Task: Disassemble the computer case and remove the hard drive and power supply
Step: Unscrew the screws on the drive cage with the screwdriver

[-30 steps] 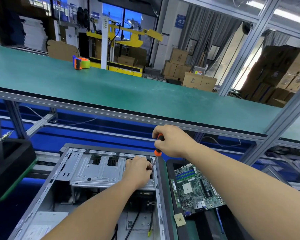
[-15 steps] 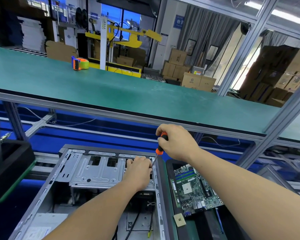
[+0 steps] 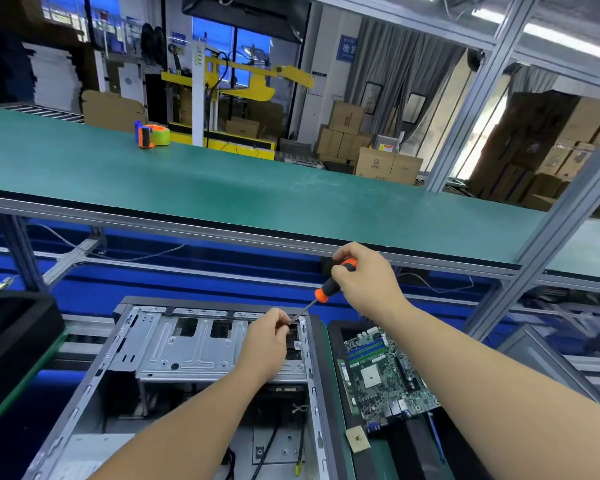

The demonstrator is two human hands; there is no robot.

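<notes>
An open grey computer case (image 3: 94, 372) lies on its side in front of me, with a silver drive cage (image 3: 187, 348) across its far end. My right hand (image 3: 364, 278) grips the orange-and-black handle of a screwdriver (image 3: 326, 289); its shaft slants down-left to the cage's far right corner. My left hand (image 3: 267, 344) sits on the cage there, fingertips pinched at the screwdriver tip. What they pinch is too small to make out. Black cables (image 3: 267, 448) run along the case floor. The hard drive and power supply are hidden.
A bare green motherboard (image 3: 385, 372) lies on a black tray right of the case. A black bin (image 3: 11, 341) stands at the left. A green shelf (image 3: 257, 199) spans overhead beyond the case, carrying an orange tape dispenser (image 3: 151, 135). Aluminium frame posts rise at right.
My right hand has lifted the screwdriver handle up and to the right, so the shaft slants more. My left hand's fingers have closed in at the tip by the cage's right corner.
</notes>
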